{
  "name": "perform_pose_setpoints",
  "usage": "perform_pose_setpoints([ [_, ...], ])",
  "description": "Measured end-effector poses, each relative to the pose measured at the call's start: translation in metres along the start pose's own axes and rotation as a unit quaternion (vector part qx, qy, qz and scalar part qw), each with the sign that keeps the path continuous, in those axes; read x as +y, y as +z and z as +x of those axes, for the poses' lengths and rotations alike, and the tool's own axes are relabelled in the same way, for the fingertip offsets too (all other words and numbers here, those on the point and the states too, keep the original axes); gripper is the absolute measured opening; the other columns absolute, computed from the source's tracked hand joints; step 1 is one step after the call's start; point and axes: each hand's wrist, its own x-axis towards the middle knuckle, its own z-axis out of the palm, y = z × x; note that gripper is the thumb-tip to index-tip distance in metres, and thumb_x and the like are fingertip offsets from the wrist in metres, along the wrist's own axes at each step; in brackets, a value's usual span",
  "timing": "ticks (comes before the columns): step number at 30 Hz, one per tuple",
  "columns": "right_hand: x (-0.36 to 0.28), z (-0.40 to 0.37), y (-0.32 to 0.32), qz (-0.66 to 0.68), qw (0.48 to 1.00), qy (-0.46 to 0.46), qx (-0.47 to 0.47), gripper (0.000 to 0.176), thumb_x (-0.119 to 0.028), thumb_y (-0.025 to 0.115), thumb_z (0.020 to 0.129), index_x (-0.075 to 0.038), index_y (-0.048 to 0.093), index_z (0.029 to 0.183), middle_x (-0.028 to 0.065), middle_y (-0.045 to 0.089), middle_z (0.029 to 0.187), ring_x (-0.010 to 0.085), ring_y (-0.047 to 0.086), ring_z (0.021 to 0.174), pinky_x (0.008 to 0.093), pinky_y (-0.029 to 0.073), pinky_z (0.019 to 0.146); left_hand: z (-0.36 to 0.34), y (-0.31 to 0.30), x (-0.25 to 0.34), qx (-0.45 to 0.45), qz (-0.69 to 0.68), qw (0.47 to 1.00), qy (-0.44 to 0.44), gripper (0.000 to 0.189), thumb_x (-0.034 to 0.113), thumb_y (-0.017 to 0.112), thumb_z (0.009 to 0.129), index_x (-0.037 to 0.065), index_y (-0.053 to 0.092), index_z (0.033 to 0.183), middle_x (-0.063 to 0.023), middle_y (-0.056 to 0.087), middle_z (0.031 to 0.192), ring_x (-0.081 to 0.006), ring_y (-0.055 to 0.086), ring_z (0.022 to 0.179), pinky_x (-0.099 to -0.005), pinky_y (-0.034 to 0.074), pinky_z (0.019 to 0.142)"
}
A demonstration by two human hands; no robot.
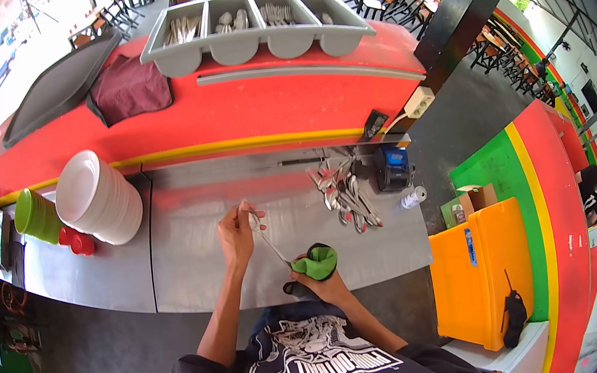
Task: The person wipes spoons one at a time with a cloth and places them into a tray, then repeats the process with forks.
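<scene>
My left hand [235, 234] is raised over the steel counter, its fingers pinched around the upper end of a metal spoon [272, 246]. The spoon slants down to the right toward a green and black cloth [316, 262]. Close to the counter's front edge, my right hand [320, 283] is closed around that cloth, which covers part of the fingers and the spoon's lower end. Further right on the counter lies a loose pile of cutlery [349, 195], mostly spoons.
A grey cutlery tray [240, 37] with several compartments stands on the red ledge [265, 108]. White plates [101, 201], green bowls [32, 214] and red cups [81, 244] are at left. A blue device [392, 166] and a can [413, 198] sit right, near an orange bin [476, 276].
</scene>
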Motion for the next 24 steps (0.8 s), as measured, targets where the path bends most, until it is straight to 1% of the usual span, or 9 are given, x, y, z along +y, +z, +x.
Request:
perform_pose_setpoints([
  [4, -0.014, 0.007, -0.020, 0.021, 0.999, 0.002, 0.024, 0.016, -0.010, 0.071, 0.086, -0.001, 0.065, 0.098, 0.0034, 0.066, 0.094, 0.0143, 0.063, 0.087, 0.0277, 0.048, 0.081, 0.023, 0.036, 0.021, -0.011, -0.030, 0.999, 0.043, 0.022, 0.018, 0.054, 0.100, 0.000, 0.048, 0.109, -0.0113, 0.069, 0.073, -0.0131, 0.064, 0.059, -0.0282, 0.050, 0.052],
  [7, -0.039, 0.026, -0.036, 0.050, 0.997, -0.036, 0.053, 0.020, -0.011, 0.073, 0.085, -0.001, 0.064, 0.100, 0.0029, 0.067, 0.093, 0.0120, 0.063, 0.087, 0.0274, 0.049, 0.079, 0.042, 0.058, 0.049, -0.050, 0.034, 0.996, 0.058, 0.020, 0.017, 0.056, 0.100, 0.000, 0.048, 0.107, -0.0110, 0.069, 0.073, -0.0121, 0.063, 0.060, -0.0274, 0.049, 0.055],
  [9, -0.070, 0.032, -0.047, 0.088, 0.993, -0.049, 0.060, 0.021, -0.012, 0.074, 0.085, -0.002, 0.063, 0.100, 0.0028, 0.067, 0.093, 0.0114, 0.063, 0.085, 0.0273, 0.049, 0.077, 0.063, 0.077, 0.058, -0.047, 0.063, 0.987, 0.140, 0.022, 0.019, 0.054, 0.100, -0.001, 0.053, 0.108, -0.0129, 0.067, 0.076, -0.0113, 0.060, 0.061, -0.0269, 0.048, 0.058],
  [12, -0.082, 0.057, -0.077, 0.028, 0.991, -0.116, 0.067, 0.024, -0.012, 0.074, 0.086, -0.002, 0.062, 0.104, 0.0019, 0.067, 0.093, 0.0109, 0.062, 0.085, 0.0268, 0.050, 0.077, 0.092, 0.103, 0.093, -0.061, 0.134, 0.958, 0.246, 0.029, 0.023, 0.051, 0.102, -0.002, 0.058, 0.113, -0.0148, 0.065, 0.079, -0.0141, 0.060, 0.062, -0.0302, 0.050, 0.059],
  [15, -0.121, 0.088, -0.100, -0.013, 0.979, -0.189, 0.076, 0.025, -0.013, 0.075, 0.085, -0.003, 0.062, 0.104, 0.0021, 0.066, 0.092, 0.0118, 0.062, 0.086, 0.0275, 0.049, 0.079, 0.106, 0.129, 0.158, -0.117, 0.155, 0.948, 0.253, 0.029, 0.022, 0.050, 0.102, -0.001, 0.058, 0.117, -0.0148, 0.064, 0.076, -0.0159, 0.060, 0.060, -0.0326, 0.050, 0.059],
  [18, -0.159, 0.103, -0.112, 0.002, 0.971, -0.224, 0.077, 0.021, -0.015, 0.074, 0.086, -0.003, 0.064, 0.100, 0.0030, 0.067, 0.092, 0.0123, 0.063, 0.087, 0.0283, 0.049, 0.080, 0.139, 0.149, 0.180, -0.135, 0.191, 0.922, 0.310, 0.028, 0.019, 0.049, 0.101, -0.001, 0.059, 0.118, -0.0131, 0.062, 0.072, -0.0165, 0.061, 0.060, -0.0325, 0.050, 0.058],
  [21, -0.190, 0.134, -0.132, -0.103, 0.957, -0.259, 0.082, 0.021, -0.015, 0.073, 0.087, -0.003, 0.064, 0.102, 0.0032, 0.067, 0.094, 0.0123, 0.063, 0.088, 0.0285, 0.049, 0.081, 0.185, 0.173, 0.205, -0.187, 0.134, 0.928, 0.293, 0.028, 0.018, 0.049, 0.101, -0.001, 0.059, 0.120, -0.0107, 0.060, 0.068, -0.0174, 0.064, 0.062, -0.0319, 0.050, 0.057],
  [22, -0.203, 0.144, -0.135, -0.094, 0.953, -0.274, 0.087, 0.018, -0.013, 0.071, 0.089, -0.003, 0.064, 0.102, 0.0034, 0.068, 0.094, 0.0126, 0.064, 0.088, 0.0288, 0.049, 0.081, 0.204, 0.177, 0.214, -0.171, 0.235, 0.893, 0.343, 0.029, 0.018, 0.049, 0.101, -0.001, 0.059, 0.121, -0.0092, 0.061, 0.069, -0.0175, 0.067, 0.064, -0.0309, 0.051, 0.058],
  [24, -0.224, 0.170, -0.146, -0.071, 0.947, -0.306, 0.066, 0.017, -0.012, 0.070, 0.089, -0.003, 0.064, 0.102, 0.0033, 0.068, 0.094, 0.0128, 0.064, 0.088, 0.0291, 0.050, 0.081, 0.233, 0.197, 0.226, -0.174, 0.196, 0.901, 0.345, 0.030, 0.017, 0.049, 0.100, -0.002, 0.058, 0.122, -0.0098, 0.061, 0.073, -0.0173, 0.067, 0.064, -0.0309, 0.052, 0.058],
])
